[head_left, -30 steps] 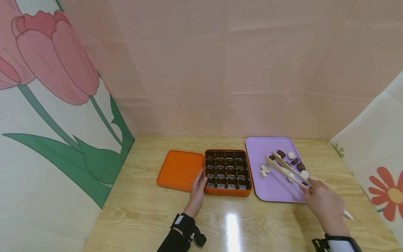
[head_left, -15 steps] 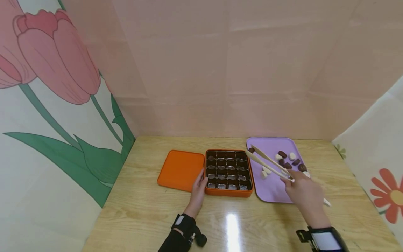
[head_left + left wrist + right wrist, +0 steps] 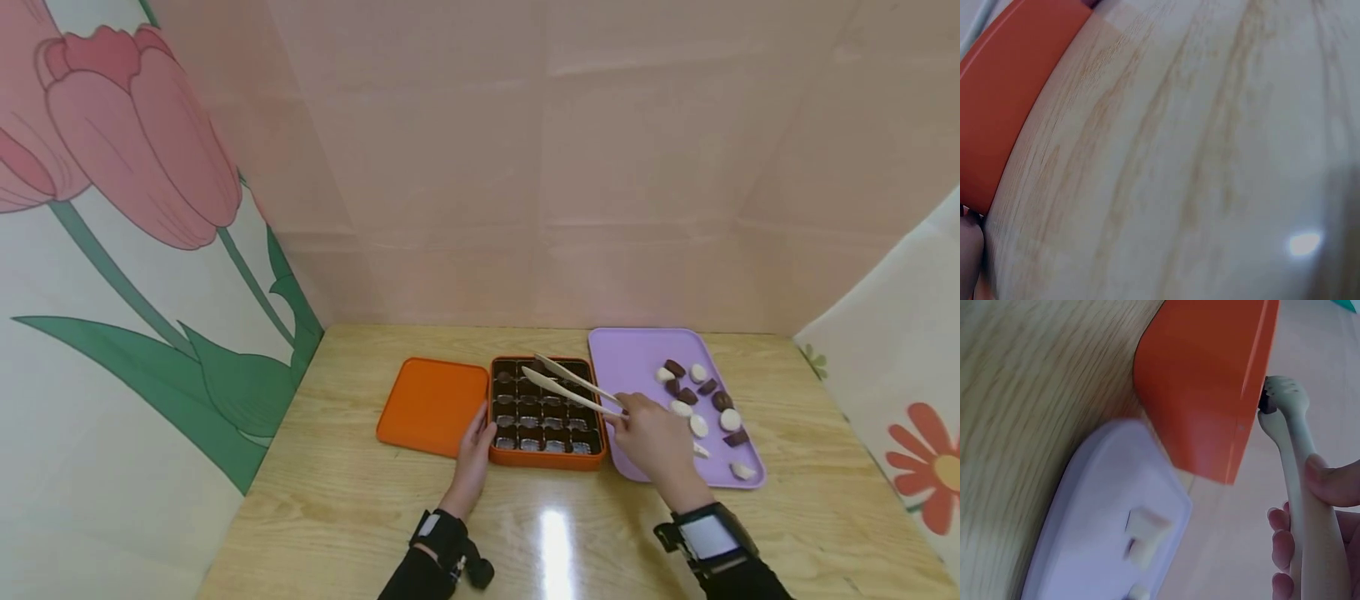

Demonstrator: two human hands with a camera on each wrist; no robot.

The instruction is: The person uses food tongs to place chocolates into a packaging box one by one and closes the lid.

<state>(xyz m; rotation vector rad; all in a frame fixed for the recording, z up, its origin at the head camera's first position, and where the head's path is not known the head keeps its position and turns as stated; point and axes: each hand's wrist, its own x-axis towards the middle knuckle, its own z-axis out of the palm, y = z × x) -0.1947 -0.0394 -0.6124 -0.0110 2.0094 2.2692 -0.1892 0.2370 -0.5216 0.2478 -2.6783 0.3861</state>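
An orange box point(image 3: 546, 459) with a dark divided insert stands in the middle of the table in the head view. My left hand point(image 3: 471, 457) rests along its left side, fingers fairly straight. My right hand point(image 3: 656, 442) grips cream tongs point(image 3: 1319, 550), thumb on one arm and fingers curled round the other. A small dark chocolate point(image 3: 1265, 401) sits between the tong tips, which are over the back compartments. Seen from the right wrist, the tips are right at the box's rim.
An orange lid point(image 3: 431, 404) lies left of the box. On the right, a purple tray point(image 3: 626, 350) bears several dark chocolates point(image 3: 722, 401) and several white pieces point(image 3: 730, 420). A pink backdrop point(image 3: 525, 208) rises behind the wooden table point(image 3: 337, 500).
My right hand has moved left from the tray to the box, carrying the dark chocolate in the tongs. The left hand stays beside the box.
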